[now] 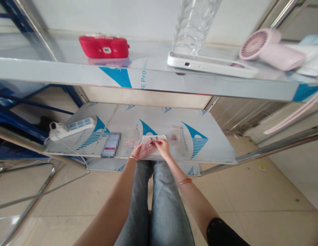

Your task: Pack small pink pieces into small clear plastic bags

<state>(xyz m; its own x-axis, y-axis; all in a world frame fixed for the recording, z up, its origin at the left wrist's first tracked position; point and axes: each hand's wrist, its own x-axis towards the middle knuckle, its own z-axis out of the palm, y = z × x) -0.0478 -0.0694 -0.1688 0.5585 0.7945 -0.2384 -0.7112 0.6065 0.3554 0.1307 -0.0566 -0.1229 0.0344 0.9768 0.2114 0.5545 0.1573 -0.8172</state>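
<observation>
Near the front edge of the lower shelf, my left hand [137, 151] has its fingers closed on a clear plastic bag [146, 149] with something reddish showing through. My right hand [162, 147] is beside it in a pinch on a small dark item [153, 141], too small to name. Behind and under the hands lies a white pad [161, 137]. To the left sits another clear bag [132, 140] with thin pinkish strips. On the right, a small clear bag [174, 134] holds something dark red.
A phone [110, 145] and a white power strip [74, 128] with its cable lie left on the lower shelf [215, 136]. The upper shelf [169, 80] carries a red case [105, 47], a white phone-like object [210, 65], a clear bottle [193, 27] and a pink fan [272, 48].
</observation>
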